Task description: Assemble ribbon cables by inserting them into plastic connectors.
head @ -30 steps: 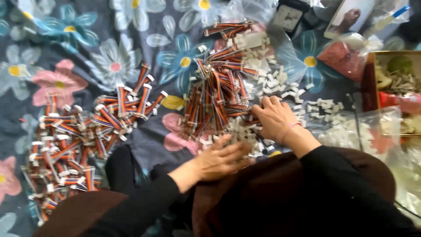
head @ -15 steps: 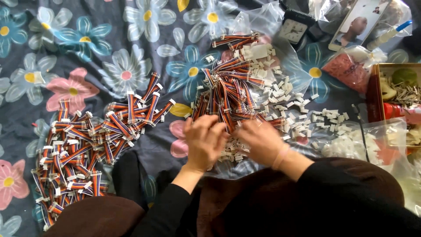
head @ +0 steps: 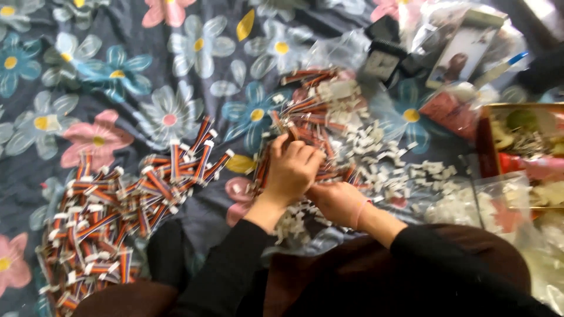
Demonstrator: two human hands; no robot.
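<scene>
My left hand (head: 294,167) lies on a middle heap of short striped cables (head: 320,111) with white plugs, its fingers curled round one cable whose end sticks up above them. Just below and to the right, my right hand (head: 336,202) touches the left one; its fingertips are hidden under it. Loose white plastic plugs (head: 426,173) lie scattered right of both hands. A second, larger heap of the same striped cables (head: 117,217) spreads at the lower left, apart from both hands.
Everything rests on a dark cloth with large flowers (head: 88,70). A clear bag of white parts (head: 464,208) and a red-rimmed box (head: 483,147) sit at the right. A small dark device (head: 382,58), a photo card (head: 464,50) and plastic bags lie at the top right.
My left hand has moved up from my lap onto the middle cable heap and closed on a cable. My right hand has drawn in beneath it. The view has shifted slightly.
</scene>
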